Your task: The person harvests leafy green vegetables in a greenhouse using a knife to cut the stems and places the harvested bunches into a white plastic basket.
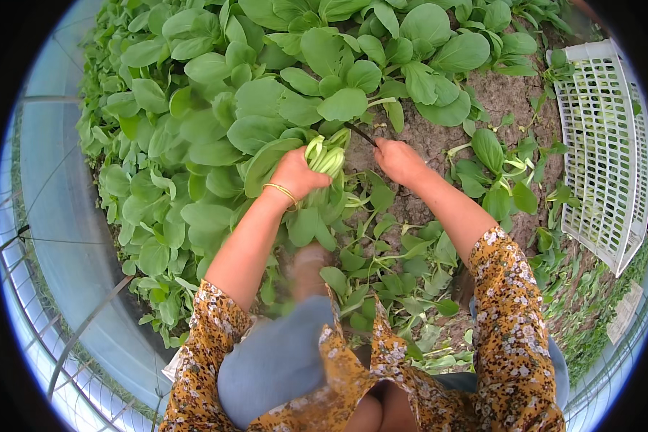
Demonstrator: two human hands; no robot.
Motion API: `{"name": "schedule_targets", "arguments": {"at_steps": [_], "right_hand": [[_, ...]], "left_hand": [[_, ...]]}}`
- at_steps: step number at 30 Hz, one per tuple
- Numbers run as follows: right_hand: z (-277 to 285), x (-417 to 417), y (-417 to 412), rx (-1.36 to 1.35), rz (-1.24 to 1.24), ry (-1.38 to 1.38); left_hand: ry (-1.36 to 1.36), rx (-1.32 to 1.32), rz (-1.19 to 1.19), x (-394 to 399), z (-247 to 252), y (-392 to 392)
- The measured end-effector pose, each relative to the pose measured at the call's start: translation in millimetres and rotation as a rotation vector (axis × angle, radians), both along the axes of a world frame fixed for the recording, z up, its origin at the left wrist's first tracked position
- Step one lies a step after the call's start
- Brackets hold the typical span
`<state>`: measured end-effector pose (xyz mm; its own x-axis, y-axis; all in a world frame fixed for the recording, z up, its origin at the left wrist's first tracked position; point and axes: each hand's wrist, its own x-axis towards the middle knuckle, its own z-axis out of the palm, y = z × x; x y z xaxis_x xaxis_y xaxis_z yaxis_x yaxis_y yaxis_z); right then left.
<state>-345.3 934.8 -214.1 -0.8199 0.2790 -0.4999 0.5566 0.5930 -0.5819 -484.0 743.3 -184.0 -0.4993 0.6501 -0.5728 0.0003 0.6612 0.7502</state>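
My left hand is closed around a bunch of leafy greens, with the pale stalk ends pointing up and away from me and the leaves hanging below. In my right hand is a thin dark tool, its far end among the leaves at the edge of the standing plants; the leaves hide what kind of tool it is. Broad-leaved green plants grow densely in front of and to the left of my hands. Loose leaves lie on the soil below my right hand.
A white plastic crate with greens inside stands at the right. Bare cracked soil lies beyond my right hand, with cut or fallen leaves near the crate. Plastic sheeting on a frame runs along the left.
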Motion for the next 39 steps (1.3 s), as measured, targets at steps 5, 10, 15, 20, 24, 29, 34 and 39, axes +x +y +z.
{"name": "schedule_targets", "arguments": {"at_steps": [5, 10, 15, 20, 24, 29, 34, 39], "right_hand": [[-0.8, 16.6, -12.5, 0.013, 0.0, -0.059], [10.9, 40.2, -13.1, -0.529, -0.531, -0.032], [33.8, -1.9, -31.6, -1.103, -0.921, 0.095], [56.6, 10.9, -31.2, -1.024, -0.979, 0.403], [113.4, 64.8, 4.0, -0.511, -0.735, 0.44], [164.5, 87.3, -13.5, -0.592, -0.37, 0.14], [151.7, 87.9, -40.0, -1.1, -0.512, 0.341], [136.5, 89.5, -54.3, -1.479, -0.666, 0.346]], "left_hand": [[-0.333, -0.029, 0.098, -12.8, 11.1, -2.7], [-0.568, 0.107, 0.091, -21.6, 26.1, -20.3], [-0.652, 0.149, 0.013, -19.2, 36.5, -22.3], [-0.685, 0.271, 0.084, -2.0, 59.3, -20.2], [-0.666, 0.447, -0.053, 7.3, 96.4, -16.9], [-0.719, 0.549, -0.135, 30.2, 117.7, -12.6], [-0.809, 0.545, -0.137, 51.1, 113.9, -6.4], [-0.852, 0.486, -0.136, 55.1, 95.8, -23.8]]}}
